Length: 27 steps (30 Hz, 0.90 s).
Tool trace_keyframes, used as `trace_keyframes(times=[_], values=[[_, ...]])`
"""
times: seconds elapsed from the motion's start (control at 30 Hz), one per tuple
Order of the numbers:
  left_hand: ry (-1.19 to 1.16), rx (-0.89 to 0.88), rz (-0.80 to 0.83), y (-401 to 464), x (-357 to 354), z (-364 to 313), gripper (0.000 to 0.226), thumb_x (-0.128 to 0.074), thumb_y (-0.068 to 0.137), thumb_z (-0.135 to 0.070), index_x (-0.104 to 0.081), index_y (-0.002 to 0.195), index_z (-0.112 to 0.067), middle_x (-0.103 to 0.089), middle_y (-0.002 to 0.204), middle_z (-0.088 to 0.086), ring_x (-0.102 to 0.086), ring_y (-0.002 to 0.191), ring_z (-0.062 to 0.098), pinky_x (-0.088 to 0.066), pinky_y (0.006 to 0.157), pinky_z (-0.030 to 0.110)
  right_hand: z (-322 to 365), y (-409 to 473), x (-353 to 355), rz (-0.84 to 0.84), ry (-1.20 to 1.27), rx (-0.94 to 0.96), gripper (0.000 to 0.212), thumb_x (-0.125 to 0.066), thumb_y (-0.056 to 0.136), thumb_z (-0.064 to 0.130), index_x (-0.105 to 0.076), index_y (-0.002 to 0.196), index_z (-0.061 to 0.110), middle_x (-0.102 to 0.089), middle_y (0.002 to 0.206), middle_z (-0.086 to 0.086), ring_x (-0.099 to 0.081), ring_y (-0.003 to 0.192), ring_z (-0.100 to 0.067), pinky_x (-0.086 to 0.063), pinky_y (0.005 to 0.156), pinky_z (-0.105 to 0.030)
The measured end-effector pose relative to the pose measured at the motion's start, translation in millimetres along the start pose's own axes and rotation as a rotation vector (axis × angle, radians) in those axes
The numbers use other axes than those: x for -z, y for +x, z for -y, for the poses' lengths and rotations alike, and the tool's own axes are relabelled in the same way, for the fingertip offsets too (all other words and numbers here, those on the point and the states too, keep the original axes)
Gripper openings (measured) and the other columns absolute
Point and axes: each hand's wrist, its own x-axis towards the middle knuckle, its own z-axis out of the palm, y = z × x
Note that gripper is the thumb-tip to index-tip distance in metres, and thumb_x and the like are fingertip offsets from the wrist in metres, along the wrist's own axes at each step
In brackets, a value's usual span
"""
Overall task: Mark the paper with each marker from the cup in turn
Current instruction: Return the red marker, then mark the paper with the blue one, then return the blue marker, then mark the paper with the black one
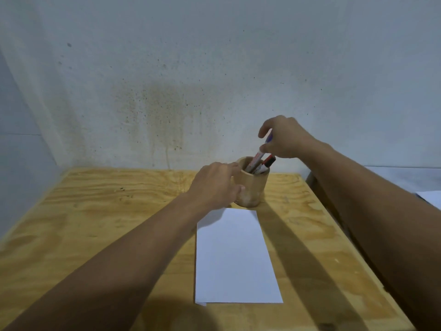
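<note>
A wooden cup [253, 187] stands on the plywood table [95, 223] near the wall, with several markers in it. My left hand [214, 185] grips the cup's left side. My right hand [285, 137] hovers above the cup, fingers pinched on a white marker [257, 156] with a purple top whose lower end is still inside the cup. A red-capped marker [269, 160] leans at the cup's right rim. A blank white paper [235, 256] lies flat just in front of the cup.
A stained pale wall [191, 80] rises right behind the table. The table's right edge [334, 223] runs under my right forearm, with a white sheet [432, 198] beyond it at the far right.
</note>
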Motion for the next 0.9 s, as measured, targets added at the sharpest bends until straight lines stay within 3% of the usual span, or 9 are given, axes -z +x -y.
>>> trace_keyframes(times=[0.13, 0.23, 0.33, 0.5, 0.73, 0.9], values=[[0.019, 0.026, 0.000, 2, 1, 1, 0.043, -0.062, 0.082, -0.034, -0.059, 0.123, -0.022, -0.066, 0.121, 0.004, -0.056, 0.110, 0.027, -0.048, 0.091, 0.045, -3, -2, -22, -0.052, 0.119, -0.064, 0.054, -0.084, 0.076, 0.030, -0.058, 0.119, 0.011, -0.064, 0.108, -0.008, -0.059, 0.096, -0.025, -0.050, 0.077, -0.036], [0.009, 0.022, 0.018, -1, 1, -2, 0.047, -0.063, 0.083, -0.033, -0.055, 0.128, -0.021, -0.061, 0.130, -0.002, -0.052, 0.113, 0.026, -0.046, 0.093, 0.045, -10, -8, -28, -0.120, 0.167, -0.186, 0.069, -0.085, 0.071, 0.044, -0.051, 0.122, 0.011, -0.065, 0.107, -0.009, -0.061, 0.101, -0.030, -0.050, 0.077, -0.039], [0.000, 0.034, 0.023, -3, 2, -4, 0.052, -0.063, 0.082, -0.034, -0.052, 0.132, -0.023, -0.053, 0.139, -0.009, -0.047, 0.116, 0.024, -0.044, 0.094, 0.043, -15, -18, -26, -0.110, 0.120, -0.332, 0.078, -0.082, 0.069, 0.055, -0.048, 0.120, 0.008, -0.058, 0.102, -0.008, -0.065, 0.092, -0.030, -0.056, 0.075, -0.041], [0.005, 0.046, 0.020, -4, 3, -8, 0.053, -0.063, 0.081, -0.033, -0.052, 0.132, -0.023, -0.053, 0.139, -0.009, -0.048, 0.116, 0.023, -0.046, 0.094, 0.042, -12, -29, -30, -0.079, 0.323, -0.362, 0.059, -0.086, 0.073, 0.030, -0.047, 0.114, 0.009, -0.068, 0.095, -0.017, -0.072, 0.062, -0.026, -0.061, 0.055, -0.038], [-0.112, 0.076, 0.103, 2, 12, 1, 0.059, -0.062, 0.078, -0.009, -0.052, 0.132, -0.031, -0.051, 0.141, -0.010, -0.058, 0.110, 0.022, -0.052, 0.087, 0.036, -10, -26, -26, -0.116, 0.387, -0.334, 0.051, -0.082, 0.071, 0.007, -0.048, 0.110, 0.013, -0.063, 0.108, -0.018, -0.074, 0.070, -0.031, -0.064, 0.064, -0.044], [-0.083, 0.028, 0.188, 7, 26, 6, 0.071, -0.053, 0.075, 0.014, -0.051, 0.133, -0.027, -0.047, 0.144, -0.010, -0.054, 0.115, 0.022, -0.043, 0.079, 0.025, -14, -26, -30, -0.107, 0.422, -0.267, 0.036, -0.075, 0.075, -0.002, -0.059, 0.103, 0.013, -0.070, 0.101, -0.018, -0.074, 0.067, -0.033, -0.064, 0.066, -0.047]])
